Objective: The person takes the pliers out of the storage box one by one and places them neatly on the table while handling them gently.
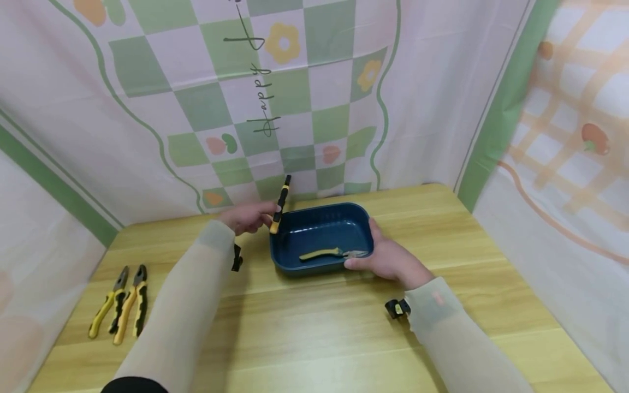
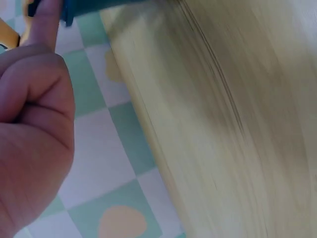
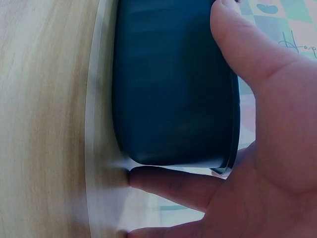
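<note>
A dark blue rectangular container (image 1: 321, 267) stands on the wooden table near its back edge. Inside it lie pliers (image 1: 321, 253) with a yellow handle and metal jaws, toward the front wall. My left hand (image 1: 248, 217) holds another pair of pliers (image 1: 279, 206), black and orange and seen edge-on, upright at the container's left rim. In the left wrist view, that hand's lower fingers are curled and only a bit of an orange handle (image 2: 7, 35) shows. My right hand (image 1: 385, 256) grips the container's right end, thumb at the front corner and fingers along the side wall (image 3: 173, 89).
On the table's left side lie two pliers side by side, one with yellow-and-black handles (image 1: 100, 314) and one with orange-and-black handles (image 1: 129, 305). A checkered curtain (image 1: 290, 98) hangs right behind the table (image 1: 295, 338), with further patterned cloth on both sides.
</note>
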The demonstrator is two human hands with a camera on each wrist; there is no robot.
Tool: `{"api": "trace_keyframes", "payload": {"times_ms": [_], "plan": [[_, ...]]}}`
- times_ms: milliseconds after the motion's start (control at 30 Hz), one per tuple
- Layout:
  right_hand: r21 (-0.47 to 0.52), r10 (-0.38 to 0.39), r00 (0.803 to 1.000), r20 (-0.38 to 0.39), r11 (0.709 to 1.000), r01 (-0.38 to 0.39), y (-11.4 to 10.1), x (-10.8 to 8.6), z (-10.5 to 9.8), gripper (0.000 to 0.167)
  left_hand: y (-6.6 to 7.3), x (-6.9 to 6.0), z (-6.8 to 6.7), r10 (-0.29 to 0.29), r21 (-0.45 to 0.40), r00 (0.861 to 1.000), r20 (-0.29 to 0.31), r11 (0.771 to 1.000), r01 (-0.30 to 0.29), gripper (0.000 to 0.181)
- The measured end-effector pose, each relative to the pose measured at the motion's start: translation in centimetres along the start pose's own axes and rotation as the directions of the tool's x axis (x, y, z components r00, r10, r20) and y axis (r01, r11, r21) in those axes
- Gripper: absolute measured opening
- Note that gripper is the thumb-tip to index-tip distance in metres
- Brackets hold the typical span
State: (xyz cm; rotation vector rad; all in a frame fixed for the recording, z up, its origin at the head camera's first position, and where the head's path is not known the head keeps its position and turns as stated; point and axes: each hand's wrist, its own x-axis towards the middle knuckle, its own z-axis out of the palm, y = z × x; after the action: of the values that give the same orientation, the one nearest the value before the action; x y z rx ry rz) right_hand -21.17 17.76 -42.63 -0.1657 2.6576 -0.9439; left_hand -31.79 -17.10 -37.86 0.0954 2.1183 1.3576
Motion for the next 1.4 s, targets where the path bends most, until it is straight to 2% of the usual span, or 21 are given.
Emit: {"api": "trace_keyframes", "payload": {"times_ms": [100, 300, 500, 667, 900, 1233, 1333, 1400], "plan": [[0.004, 0.001, 1.0, 0.002, 1.0, -0.001, 0.0, 0.0, 0.0, 0.133, -0.3, -0.2, -0.5, -0.02, -0.031, 0.999, -0.029, 0.999, 0.019, 0.026], [0.004, 0.002, 1.0, 0.0, 1.0, -0.002, 0.0, -0.1, 0.0, 0.133, -0.4, -0.8, -1.1, -0.017, -0.058, 0.999, -0.042, 0.998, 0.015, 0.026], [0.001, -0.001, 1.0, 0.004, 1.0, 0.001, 0.0, 0.0, 0.2, 0.133, -1.1, -1.5, -1.7, -0.035, -0.013, 0.997, -0.068, 0.999, 0.034, 0.036], [0.006, -0.003, 1.0, 0.001, 1.0, 0.003, 0.0, -0.1, 0.2, 0.133, -1.3, -1.9, -1.9, -0.04, 0.017, 0.996, -0.079, 0.999, 0.042, 0.036], [-0.006, -0.004, 1.0, 0.0, 1.0, 0.004, 0.1, 0.0, 0.3, 0.134, -1.9, -2.1, -2.3, -0.031, 0.027, 0.997, -0.076, 0.999, 0.033, 0.036], [-0.019, -0.011, 1.0, -0.004, 1.0, 0.011, 0.3, -0.1, 0.2, 0.134, -2.9, -2.9, -2.9, -0.045, 0.074, 0.996, -0.082, 0.996, 0.052, 0.046], [-0.019, -0.014, 1.0, -0.003, 1.0, 0.014, 0.3, -0.1, 0.2, 0.133, -3.5, -3.0, -3.1, -0.064, 0.088, 0.995, -0.082, 0.994, 0.071, 0.042], [-0.019, -0.014, 1.0, -0.002, 1.0, 0.014, 0.2, -0.2, 0.1, 0.133, -3.8, -3.1, -3.1, -0.095, 0.105, 0.992, -0.084, 0.989, 0.104, 0.04]]}}
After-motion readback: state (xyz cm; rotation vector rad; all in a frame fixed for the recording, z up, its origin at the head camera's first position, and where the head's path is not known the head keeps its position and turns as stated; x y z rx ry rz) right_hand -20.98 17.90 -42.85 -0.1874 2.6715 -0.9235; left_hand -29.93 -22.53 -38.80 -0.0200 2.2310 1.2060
